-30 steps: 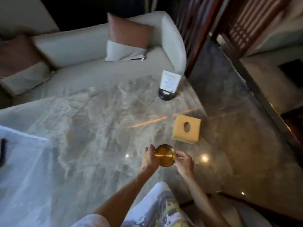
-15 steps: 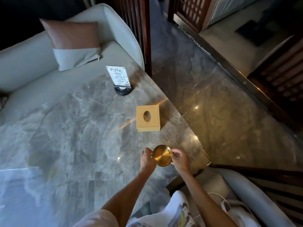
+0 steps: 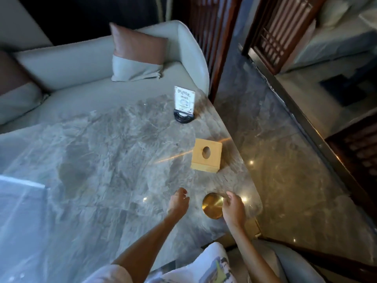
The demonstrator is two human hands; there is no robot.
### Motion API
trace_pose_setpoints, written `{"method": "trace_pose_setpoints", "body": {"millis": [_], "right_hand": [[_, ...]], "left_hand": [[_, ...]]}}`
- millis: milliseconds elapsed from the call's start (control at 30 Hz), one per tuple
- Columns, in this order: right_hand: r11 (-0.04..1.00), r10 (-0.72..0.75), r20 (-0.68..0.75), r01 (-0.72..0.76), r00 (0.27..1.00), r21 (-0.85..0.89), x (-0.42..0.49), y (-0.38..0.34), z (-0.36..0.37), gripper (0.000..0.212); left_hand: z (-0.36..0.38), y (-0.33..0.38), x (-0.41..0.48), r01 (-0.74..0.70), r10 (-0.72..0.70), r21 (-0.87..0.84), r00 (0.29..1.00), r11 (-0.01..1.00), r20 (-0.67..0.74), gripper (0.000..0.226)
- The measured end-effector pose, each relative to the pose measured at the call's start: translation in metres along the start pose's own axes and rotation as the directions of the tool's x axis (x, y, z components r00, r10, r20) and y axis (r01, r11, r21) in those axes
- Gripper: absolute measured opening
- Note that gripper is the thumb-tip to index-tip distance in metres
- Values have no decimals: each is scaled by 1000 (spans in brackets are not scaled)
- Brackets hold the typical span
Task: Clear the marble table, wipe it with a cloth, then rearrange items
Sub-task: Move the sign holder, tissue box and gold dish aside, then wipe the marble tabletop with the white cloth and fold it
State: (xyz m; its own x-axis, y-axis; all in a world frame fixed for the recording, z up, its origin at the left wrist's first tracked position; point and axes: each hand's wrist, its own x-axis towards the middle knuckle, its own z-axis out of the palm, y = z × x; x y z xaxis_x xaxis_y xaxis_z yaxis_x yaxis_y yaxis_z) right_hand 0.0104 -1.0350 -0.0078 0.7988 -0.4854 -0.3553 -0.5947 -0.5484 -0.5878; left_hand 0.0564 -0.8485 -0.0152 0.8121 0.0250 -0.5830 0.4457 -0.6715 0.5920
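Observation:
A round gold dish (image 3: 212, 205) rests on the grey marble table (image 3: 106, 160) near its right front corner. My left hand (image 3: 178, 202) hovers a little to the dish's left, fingers loosely curled and holding nothing. My right hand (image 3: 233, 209) is at the dish's right rim, fingers apart; whether it touches the rim is unclear. Farther back stand a square wooden tissue box (image 3: 206, 158) with a round hole on top and a white table card (image 3: 184, 100) in a round black base (image 3: 183, 117).
A pale sofa (image 3: 61, 64) with cushions wraps the table's far side. Dark wooden screens (image 3: 206, 37) stand behind the table's right corner. A polished stone floor (image 3: 285, 160) lies to the right. A white glare patch (image 3: 20, 201) covers the table's left front.
Both hands held the gold dish in the air before. Now the dish sits on the table, and my left hand has come off it and drawn to the left.

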Motion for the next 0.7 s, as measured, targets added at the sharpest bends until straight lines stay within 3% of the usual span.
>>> {"method": "trace_pose_setpoints", "body": {"millis": [67,167,367,467,700], "right_hand": [[987,-155,4,155,988,-42,-5,-37,10,31],[917,-374,150,389,915,-88,-22,-107,45,32],[584,-754,313,807,577,-82,-90,-241,150,38],[480,-775,400,867,490,-133,-137,-292,211,49],[445,-635,617,873,465,-199,-261,-379,353,66]], "left_hand": [[-39,-15,-1,-19,20,17,996,1000,-82,24],[-107,-53,-11,-19,24,23,976,1000,-219,22],[-254,-158,-40,63,-20,82,894,995,-448,21],[-324,-223,-56,113,-50,87,846,990,-531,24],[-464,-377,-106,263,-219,0,805,965,-551,25]]}}
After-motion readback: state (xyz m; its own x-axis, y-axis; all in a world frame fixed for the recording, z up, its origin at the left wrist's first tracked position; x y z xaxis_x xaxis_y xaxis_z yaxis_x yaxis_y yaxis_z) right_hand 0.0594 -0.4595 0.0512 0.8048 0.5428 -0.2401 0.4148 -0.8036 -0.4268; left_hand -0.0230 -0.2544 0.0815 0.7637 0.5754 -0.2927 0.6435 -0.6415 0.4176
